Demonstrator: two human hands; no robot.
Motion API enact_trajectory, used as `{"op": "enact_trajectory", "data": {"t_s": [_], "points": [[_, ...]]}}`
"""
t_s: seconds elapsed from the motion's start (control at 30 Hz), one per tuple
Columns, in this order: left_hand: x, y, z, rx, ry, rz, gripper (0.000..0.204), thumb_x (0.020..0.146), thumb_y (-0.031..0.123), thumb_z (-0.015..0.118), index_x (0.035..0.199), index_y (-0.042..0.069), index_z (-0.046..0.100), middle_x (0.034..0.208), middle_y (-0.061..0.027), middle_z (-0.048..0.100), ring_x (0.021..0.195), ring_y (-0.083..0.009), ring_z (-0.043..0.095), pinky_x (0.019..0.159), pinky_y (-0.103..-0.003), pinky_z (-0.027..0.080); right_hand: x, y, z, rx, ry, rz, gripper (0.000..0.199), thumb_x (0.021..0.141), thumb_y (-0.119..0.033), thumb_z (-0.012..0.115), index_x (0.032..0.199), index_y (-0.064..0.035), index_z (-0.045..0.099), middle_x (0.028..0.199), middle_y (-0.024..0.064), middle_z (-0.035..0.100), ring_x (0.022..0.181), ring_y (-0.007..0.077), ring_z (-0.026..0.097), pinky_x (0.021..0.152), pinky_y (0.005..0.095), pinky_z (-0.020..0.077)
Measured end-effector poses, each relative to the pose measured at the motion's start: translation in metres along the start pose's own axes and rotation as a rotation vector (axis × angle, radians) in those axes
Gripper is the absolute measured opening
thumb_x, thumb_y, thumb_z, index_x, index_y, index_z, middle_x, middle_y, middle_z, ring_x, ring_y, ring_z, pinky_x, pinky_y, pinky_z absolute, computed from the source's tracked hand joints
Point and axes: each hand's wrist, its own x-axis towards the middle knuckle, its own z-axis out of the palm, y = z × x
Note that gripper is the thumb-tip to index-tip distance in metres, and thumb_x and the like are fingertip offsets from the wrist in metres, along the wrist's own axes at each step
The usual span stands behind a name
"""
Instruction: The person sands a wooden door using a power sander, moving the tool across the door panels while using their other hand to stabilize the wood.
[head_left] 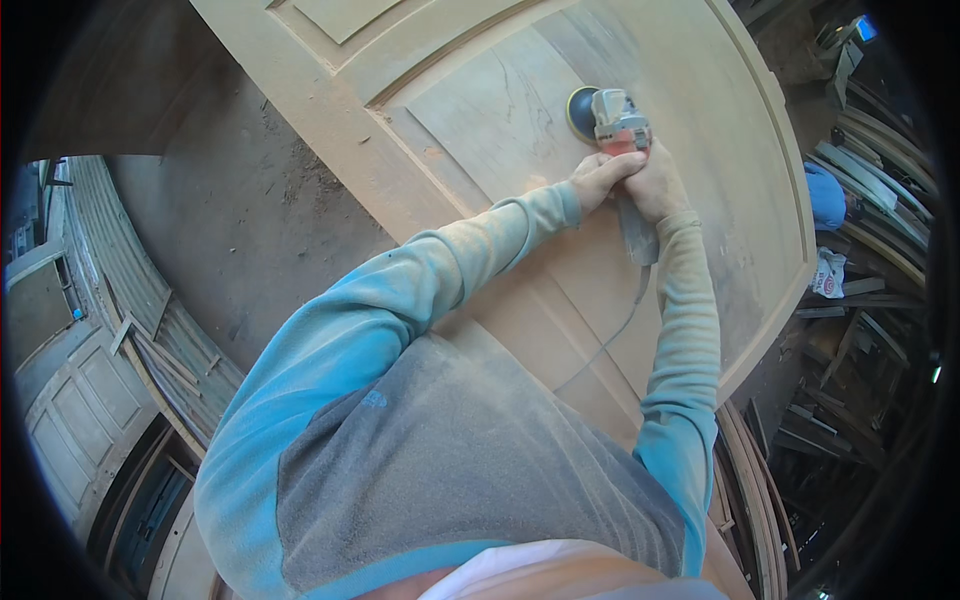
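"While the sander (622,130) is far, right of centre over the wooden door (570,270), grip?"

"Left hand (603,176) and right hand (657,187) together, both clamped on its body; cord (626,326) runs near-left."

Panelled door (490,130) under pale dust (432,153)

Door (490,130) — cut off above, sander (618,112) — partly hidden

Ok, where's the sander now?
In the head view, the sander is right of centre near the top, held by the left hand and right hand over the door.
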Motion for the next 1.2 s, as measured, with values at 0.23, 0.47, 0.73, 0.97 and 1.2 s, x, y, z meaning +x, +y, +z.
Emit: {"op": "enact_trajectory", "data": {"t_s": [0.23,0.47,0.73,0.97,1.2], "points": [[0.045,0.051,0.02,0.039,0.12,-0.167,0.069,0.096,0.054,0.069,0.14,0.003,0.06,0.133,-0.0119,0.066,0.121,-0.0252,0.065,0.102,-0.043,0.052,0.051,-0.008,-0.032,0.061,-0.084,0.227,0.044,0.088,-0.022,0.073,0.125,-0.0004,0.067,0.108,0.0167,0.076,0.096,0.027,0.074,0.083,0.039,0.0578],[-0.013,0.052,-0.025,-0.069,0.114,0.089,0.062,0.093,0.058,0.071,0.112,-0.001,0.073,0.111,-0.0113,0.072,0.098,-0.0221,0.07,0.087,-0.038,0.057,0.036,-0.035,0.028,-0.013,-0.171,0.043,0.057,0.087,-0.026,0.074,0.133,0.0031,0.06,0.118,0.0233,0.073,0.11,0.0342,0.072,0.093,0.0421,0.0554],[-0.038,0.062,-0.048,0.001,0.135,0.182,0.064,0.095,0.059,0.067,0.121,0.0,0.07,0.111,-0.0103,0.073,0.101,-0.0226,0.071,0.09,-0.04,0.057,0.059,-0.06,0.049,-0.132,-0.109,-0.105,0.04,0.09,-0.026,0.069,0.122,-0.001,0.069,0.107,0.0177,0.076,0.097,0.0289,0.075,0.084,0.0391,0.0578],[-0.047,0.081,-0.052,-0.063,0.173,0.133,0.066,0.099,0.059,0.064,0.122,-0.002,0.07,0.115,-0.0112,0.072,0.107,-0.0207,0.068,0.097,-0.038,0.055,0.057,-0.089,0.055,-0.069,-0.218,-0.009,0.045,0.089,-0.027,0.07,0.124,0.0004,0.064,0.111,0.0243,0.074,0.104,0.0367,0.073,0.091,0.0423,0.0558],[-0.137,0.103,-0.063,-0.002,0.209,0.054,0.061,0.109,0.046,0.054,0.138,-0.007,0.06,0.134,-0.0118,0.065,0.126,-0.0196,0.061,0.11,-0.035,0.045,0.016,-0.145,0.093,-0.116,-0.343,0.062,0.05,0.087,-0.027,0.071,0.126,0.0023,0.059,0.115,0.0271,0.071,0.109,0.0432,0.07,0.095,0.0459,0.0538]]}}
